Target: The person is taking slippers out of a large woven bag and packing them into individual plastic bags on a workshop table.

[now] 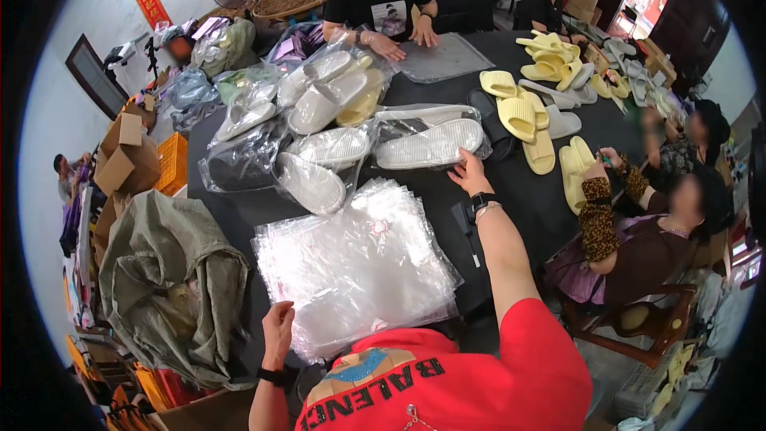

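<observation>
My right hand [471, 173] reaches across the black table. Its thumb and fingers close on the right end of a clear plastic bag of white slippers [431, 144]. Near me lies a thick stack of clear plastic bags [359, 259], its edges uneven. Beside the stack's lower left edge is my left hand [278, 329], fingers loosely bent and nothing visible in them. More bagged white slippers [313, 183] rest left of the right hand's bag, with a bagged dark pair [239, 161] farther left. Other bagged slippers [319, 96] are piled behind.
Across the black table [415, 227], a person's hands [403, 38] rest by a flat clear bag [443, 57]. Yellow slippers [519, 116] lie at right, where another person holds a yellow pair [573, 172]. A grey-green sack [171, 287] stands left, near an orange crate [171, 164].
</observation>
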`<action>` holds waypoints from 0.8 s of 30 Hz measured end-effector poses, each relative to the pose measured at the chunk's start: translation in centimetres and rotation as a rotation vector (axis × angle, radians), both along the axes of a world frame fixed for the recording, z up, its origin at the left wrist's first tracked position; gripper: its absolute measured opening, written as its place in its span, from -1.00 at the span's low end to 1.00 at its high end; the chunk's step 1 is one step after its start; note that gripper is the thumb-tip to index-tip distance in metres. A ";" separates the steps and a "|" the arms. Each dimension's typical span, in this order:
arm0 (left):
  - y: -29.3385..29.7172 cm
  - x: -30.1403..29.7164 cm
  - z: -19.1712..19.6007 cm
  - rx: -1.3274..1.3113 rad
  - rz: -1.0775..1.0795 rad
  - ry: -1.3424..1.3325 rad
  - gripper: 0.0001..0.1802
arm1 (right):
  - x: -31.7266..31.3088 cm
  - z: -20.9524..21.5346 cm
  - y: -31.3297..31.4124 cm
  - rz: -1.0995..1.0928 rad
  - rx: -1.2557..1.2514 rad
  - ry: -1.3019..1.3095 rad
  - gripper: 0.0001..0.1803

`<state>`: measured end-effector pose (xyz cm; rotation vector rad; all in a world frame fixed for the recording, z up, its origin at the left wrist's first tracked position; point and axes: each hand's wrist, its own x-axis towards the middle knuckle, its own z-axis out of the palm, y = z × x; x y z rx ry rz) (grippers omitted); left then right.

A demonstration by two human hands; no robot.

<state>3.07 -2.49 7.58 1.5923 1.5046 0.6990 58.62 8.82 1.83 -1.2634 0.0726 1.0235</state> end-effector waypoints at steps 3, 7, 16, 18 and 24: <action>0.2 1.7 1.0 0.031 -0.072 0.056 -0.80 | -0.8 2.9 0.1 0.009 0.162 -0.102 -0.58; 0.8 2.1 1.1 0.047 -0.096 0.065 -0.81 | -1.3 7.5 -0.2 0.042 0.202 -0.270 -0.63; 2.8 4.6 2.5 0.184 -0.195 0.124 -0.63 | -3.1 16.0 -5.0 0.174 0.436 -0.486 -0.57; 3.7 6.4 4.3 0.343 -0.213 0.162 -0.37 | -4.7 18.3 -6.6 0.177 0.465 -0.489 -0.60; 6.4 12.0 9.4 0.873 -0.267 0.243 0.06 | -8.3 20.7 -10.3 0.312 0.547 -0.380 -0.63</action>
